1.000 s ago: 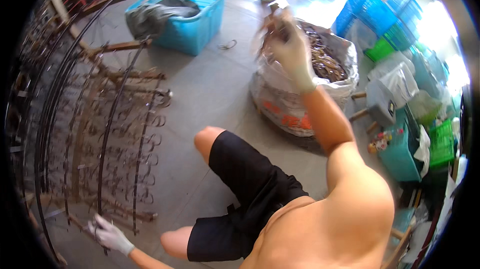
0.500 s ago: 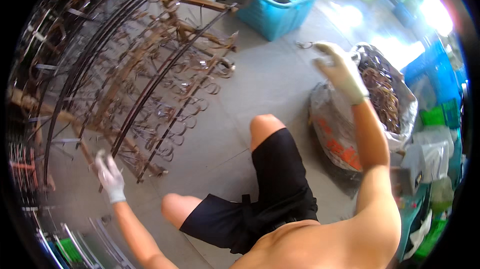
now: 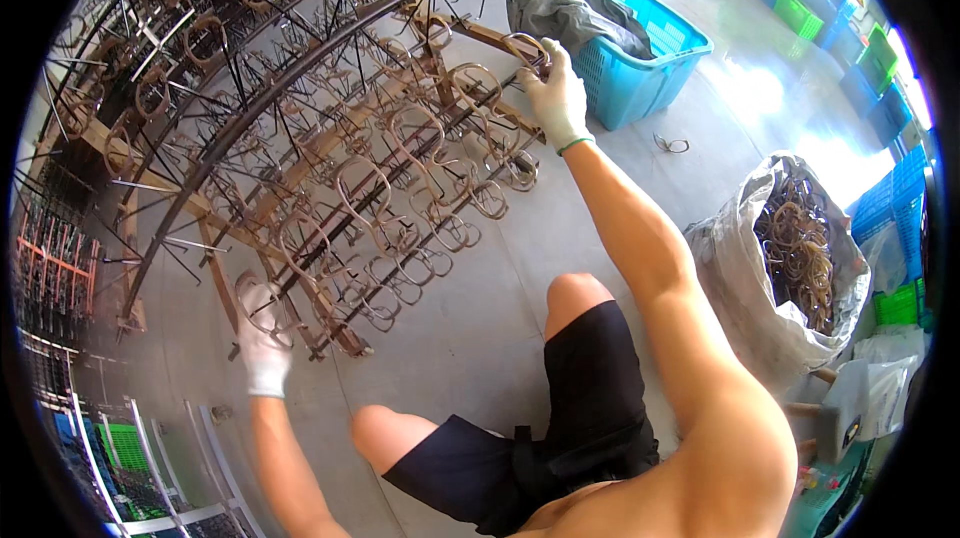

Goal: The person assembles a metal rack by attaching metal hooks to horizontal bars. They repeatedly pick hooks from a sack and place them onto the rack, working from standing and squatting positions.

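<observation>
Brown eyeglass frames [image 3: 408, 133] hang in rows on a large curved metal rack [image 3: 243, 130] with wooden bars. At the far end of the nearest row, my right hand [image 3: 558, 103], in a white glove, has its fingers closed at an eyeglass frame [image 3: 526, 54]. The near end of that same row is where my left hand [image 3: 266, 343] reaches, also in a white glove. A frame's rim overlaps my left fingers, so their grip is partly hidden.
A blue basket [image 3: 655, 63] with dark cloth on it stands beyond my right hand. Loose glasses [image 3: 672, 145] lie on the grey floor. At right stands a pale sack [image 3: 735, 238] filled with eyeglass frames. Shelving [image 3: 135, 438] is at lower left.
My right hand has moved left from near the sack to the rack's far end. My left hand has come rightward to the row's near end. A row of frames now spans between my hands.
</observation>
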